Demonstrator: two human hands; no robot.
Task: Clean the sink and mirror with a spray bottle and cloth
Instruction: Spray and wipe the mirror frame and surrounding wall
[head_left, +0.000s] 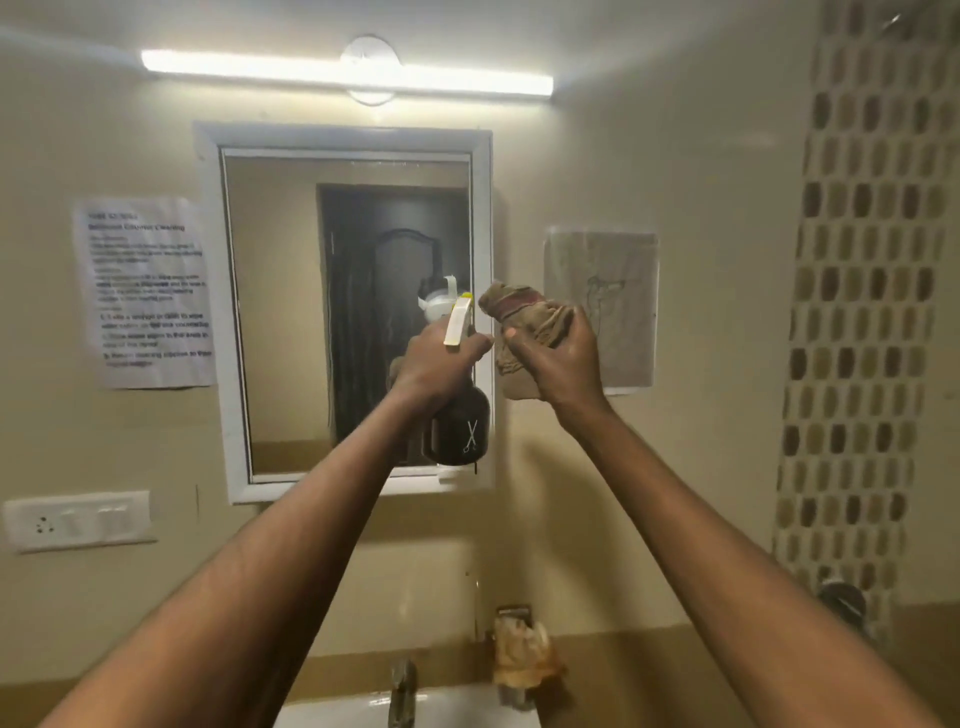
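A white-framed mirror (291, 312) hangs on the beige wall straight ahead. My left hand (441, 364) grips a dark spray bottle (460, 431) with a white and yellow trigger head, held up in front of the mirror's lower right part. The bottle's reflection shows in the glass behind it. My right hand (556, 364) clutches a bunched brown cloth (524, 317) just right of the mirror frame, close beside the bottle. At the bottom edge the white sink (332, 714) shows only its back rim, with a metal tap (402, 691) on it.
A printed notice (148, 291) is taped left of the mirror and a drawn sheet (618, 291) right of it. A switch plate (78, 519) sits lower left. A tube light (343, 73) glows above. A crumpled rag hangs from a wall holder (522, 654) beside the tap.
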